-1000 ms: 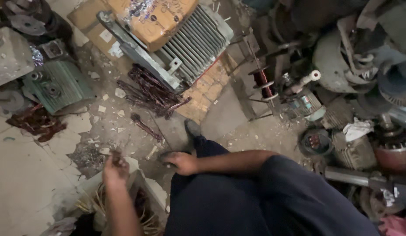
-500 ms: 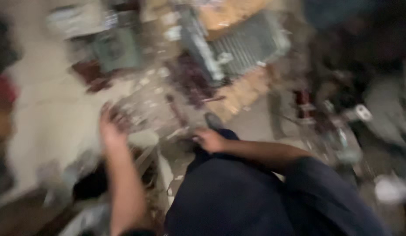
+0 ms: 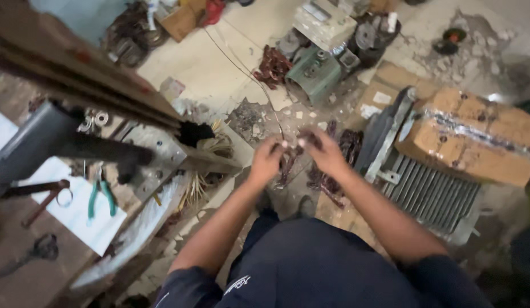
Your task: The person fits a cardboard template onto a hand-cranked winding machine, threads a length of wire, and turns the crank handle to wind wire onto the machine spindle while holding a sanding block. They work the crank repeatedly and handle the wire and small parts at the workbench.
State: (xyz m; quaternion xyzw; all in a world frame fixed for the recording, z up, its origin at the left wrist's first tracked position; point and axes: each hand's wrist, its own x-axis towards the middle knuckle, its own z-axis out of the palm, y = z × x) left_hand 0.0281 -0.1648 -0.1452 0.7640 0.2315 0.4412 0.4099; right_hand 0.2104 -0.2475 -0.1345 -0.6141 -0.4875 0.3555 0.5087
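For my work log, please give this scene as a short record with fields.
place: workshop floor with debris
left hand: raised, pinching a thin wire
right hand: raised beside the left, fingers on a dark wire bundle
right of hands: finned motor under a cardboard box
ahead: green motor
left: pliers on white paper

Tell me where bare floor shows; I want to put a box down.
Bare pale floor lies between the wire heap and the green motor. Crowded: rubble and copper scraps under the left hand and right hand, the finned motor on the right, the bench with pliers.
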